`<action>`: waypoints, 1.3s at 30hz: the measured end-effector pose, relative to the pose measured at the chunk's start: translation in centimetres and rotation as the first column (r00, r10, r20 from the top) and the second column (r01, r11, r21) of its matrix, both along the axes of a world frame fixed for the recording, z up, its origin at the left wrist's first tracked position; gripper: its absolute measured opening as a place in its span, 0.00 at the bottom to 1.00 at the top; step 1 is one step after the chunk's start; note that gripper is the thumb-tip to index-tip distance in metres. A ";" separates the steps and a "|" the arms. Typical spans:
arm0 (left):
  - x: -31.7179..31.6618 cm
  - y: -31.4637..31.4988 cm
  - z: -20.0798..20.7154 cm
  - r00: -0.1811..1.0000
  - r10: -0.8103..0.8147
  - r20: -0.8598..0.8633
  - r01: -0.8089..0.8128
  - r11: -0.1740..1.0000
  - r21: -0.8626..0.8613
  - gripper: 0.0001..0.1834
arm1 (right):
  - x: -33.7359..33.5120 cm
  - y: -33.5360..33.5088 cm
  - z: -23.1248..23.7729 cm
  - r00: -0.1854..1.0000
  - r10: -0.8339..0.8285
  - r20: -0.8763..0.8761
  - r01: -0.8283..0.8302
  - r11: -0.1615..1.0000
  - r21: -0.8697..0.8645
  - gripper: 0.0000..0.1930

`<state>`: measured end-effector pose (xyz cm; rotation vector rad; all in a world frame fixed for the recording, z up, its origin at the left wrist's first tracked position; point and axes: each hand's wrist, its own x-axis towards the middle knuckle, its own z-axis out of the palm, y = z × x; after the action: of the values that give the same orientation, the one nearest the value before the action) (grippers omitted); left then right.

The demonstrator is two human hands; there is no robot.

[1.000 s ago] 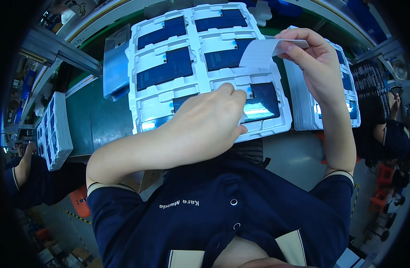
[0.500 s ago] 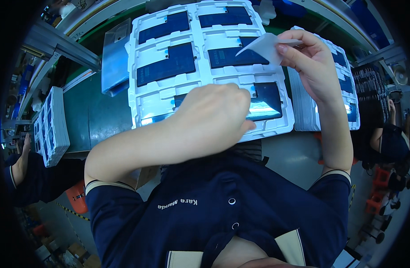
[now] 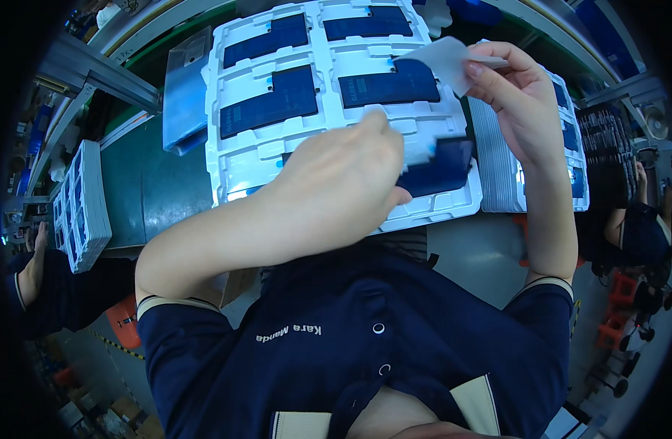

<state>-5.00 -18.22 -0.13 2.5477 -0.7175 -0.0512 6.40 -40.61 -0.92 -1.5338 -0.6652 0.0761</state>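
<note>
A white moulded tray point(image 3: 336, 126) lies in front of me, with flat dark L-shaped batteries point(image 3: 266, 102) in its pockets. My left hand point(image 3: 343, 172) is closed over the near middle of the tray. Its thumb and fingers meet the left edge of a battery point(image 3: 442, 170), which is tilted and blurred above the near right pocket. The fingertips are partly hidden behind the hand's back. Above the tray's right edge, my right hand point(image 3: 517, 91) pinches a thin white folded sheet point(image 3: 444, 62) between thumb and fingers. My left hand hides most of the near left battery.
Stacked white trays point(image 3: 495, 164) stand close on the right. Another tray stack point(image 3: 83, 208) is at the far left on the green bench point(image 3: 149, 186). A clear plastic sleeve point(image 3: 184, 95) lies beside the main tray. Other people work at both sides.
The near right battery has tilted and lost its bright reflection, shifting along with my left hand. My right hand and the white sheet have moved slightly right, and the sheet has turned.
</note>
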 end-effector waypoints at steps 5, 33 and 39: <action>-2.2 -0.5 1.8 0.993 -0.081 0.082 0.079 0.997 0.023 0.10 | -0.3 -0.4 0.3 0.991 0.120 -0.055 -0.126 0.986 -0.114 0.12; 0.6 1.0 0.7 0.975 -0.075 -0.207 0.007 0.950 -0.313 0.09 | -4.4 -6.5 0.5 0.818 -0.348 0.458 0.548 0.714 -0.437 0.26; 0.0 0.4 -0.1 0.994 -0.110 0.001 0.110 0.993 -0.041 0.09 | -7.5 -15.1 -6.1 0.428 -0.895 0.126 0.900 0.408 -0.156 0.26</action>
<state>-5.00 -17.83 -0.22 2.4672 -0.8495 -0.0747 -1.09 -55.74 -7.03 -1.9180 0.2705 -0.7423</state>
